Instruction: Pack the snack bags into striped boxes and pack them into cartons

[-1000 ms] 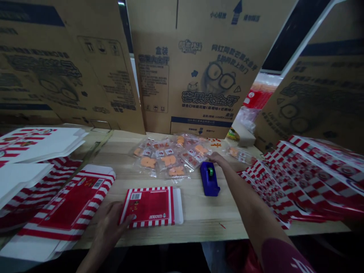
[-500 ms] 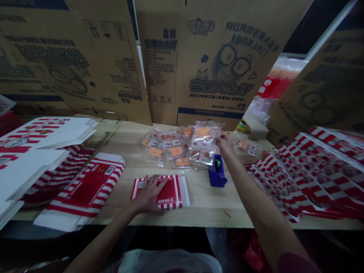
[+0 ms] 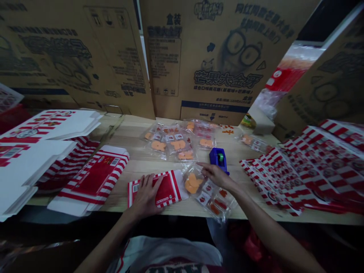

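Note:
My left hand (image 3: 146, 197) lies flat with spread fingers on a folded red-and-white striped carton blank (image 3: 166, 189). Just right of that blank, a clear plastic bag of orange shaped snacks with small red-and-white sachets (image 3: 209, 193) rests near the table's front edge. My right hand (image 3: 216, 176) is over the bag's upper part, its fingers extended and touching the plastic. The bag does not look pinched.
A blue tape dispenser (image 3: 218, 158) stands beyond my right hand, beside more snack bags (image 3: 170, 142). Flat striped carton stacks lie left (image 3: 93, 178) and right (image 3: 321, 167) on the wooden table (image 3: 136, 163). Large printed cardboard sheets (image 3: 213, 64) stand along the back.
The snack bag held up by my right hand has come down beside the carton blank. My left hand has slid across the blank, which now sits slightly turned.

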Motion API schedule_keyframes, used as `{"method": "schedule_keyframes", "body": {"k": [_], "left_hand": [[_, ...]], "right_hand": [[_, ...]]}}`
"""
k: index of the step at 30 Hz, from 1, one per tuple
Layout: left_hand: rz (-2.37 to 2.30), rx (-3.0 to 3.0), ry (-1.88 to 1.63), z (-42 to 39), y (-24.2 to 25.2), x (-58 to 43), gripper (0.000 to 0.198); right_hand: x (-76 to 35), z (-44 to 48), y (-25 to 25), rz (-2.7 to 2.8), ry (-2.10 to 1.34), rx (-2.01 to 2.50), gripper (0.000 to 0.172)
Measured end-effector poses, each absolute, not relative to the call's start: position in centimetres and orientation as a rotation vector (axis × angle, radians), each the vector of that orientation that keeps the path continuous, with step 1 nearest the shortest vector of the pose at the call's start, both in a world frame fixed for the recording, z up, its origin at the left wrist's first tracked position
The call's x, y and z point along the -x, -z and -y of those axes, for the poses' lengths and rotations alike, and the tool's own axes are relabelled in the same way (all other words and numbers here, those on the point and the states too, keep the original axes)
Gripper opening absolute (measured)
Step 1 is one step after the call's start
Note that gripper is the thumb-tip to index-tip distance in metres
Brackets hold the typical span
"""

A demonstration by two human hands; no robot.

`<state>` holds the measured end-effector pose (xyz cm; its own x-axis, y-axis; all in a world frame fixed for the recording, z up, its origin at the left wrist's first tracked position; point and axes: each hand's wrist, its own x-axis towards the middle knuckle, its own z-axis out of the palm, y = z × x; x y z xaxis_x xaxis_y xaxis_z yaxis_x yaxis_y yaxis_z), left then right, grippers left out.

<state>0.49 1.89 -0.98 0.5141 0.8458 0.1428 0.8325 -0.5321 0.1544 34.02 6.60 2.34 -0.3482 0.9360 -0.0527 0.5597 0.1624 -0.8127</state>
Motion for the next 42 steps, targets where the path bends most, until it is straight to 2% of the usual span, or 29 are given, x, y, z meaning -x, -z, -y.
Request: {"method": "schedule_keyframes", "body": {"k": [4, 8, 11, 16, 23, 32, 34, 38, 42], "left_hand": [[-1.448, -2.698, -0.317, -1.5, 1.1, -1.2, 0.104], [-1.374, -2.710, -0.284, -1.4, 1.1, -1.6, 0.107], [-1.348, -2.697, -0.238, -1.5, 1.3, -1.6, 0.110], [-1.308, -2.672, -0.143, -1.8, 1.5, -1.6, 0.111], [-1.267, -2.618, -0.014, -2.0, 0.8, -1.6, 0.119], [-1.222, -2.622, 0.024, 0.1, 1.0, -1.5, 0.122], [-1.231, -2.607, 0.031, 0.2, 1.0, -1.5, 0.122], [-1.246, -2.595, 0.041, 0.2, 1.0, -1.4, 0.122], [-1.242, -2.574, 0.034, 0.2, 1.1, -1.4, 0.120]], "right_hand": [[-32.3, -5.8, -2.9, 2.334, -1.092, 1.266, 0.041], [-30.3, -5.4, -2.6, 2.639, -0.927, 1.296, 0.045], [-29.5, -5.3, -1.6, 2.713, -0.806, 1.374, 0.043], [-29.1, -4.9, 0.3, 2.697, -0.811, 1.369, 0.039], [-28.6, -3.5, 2.1, 2.510, -0.806, 1.378, 0.043], [-26.7, -1.4, 3.8, 1.762, -0.935, 1.256, 0.043], [-27.0, -1.4, 3.0, 1.658, -0.962, 1.236, 0.037], [-30.0, -0.2, 1.0, 1.499, -0.813, 1.372, 0.018], [-34.1, 3.4, 0.9, 1.404, -0.684, 1.633, 0.028]]}}
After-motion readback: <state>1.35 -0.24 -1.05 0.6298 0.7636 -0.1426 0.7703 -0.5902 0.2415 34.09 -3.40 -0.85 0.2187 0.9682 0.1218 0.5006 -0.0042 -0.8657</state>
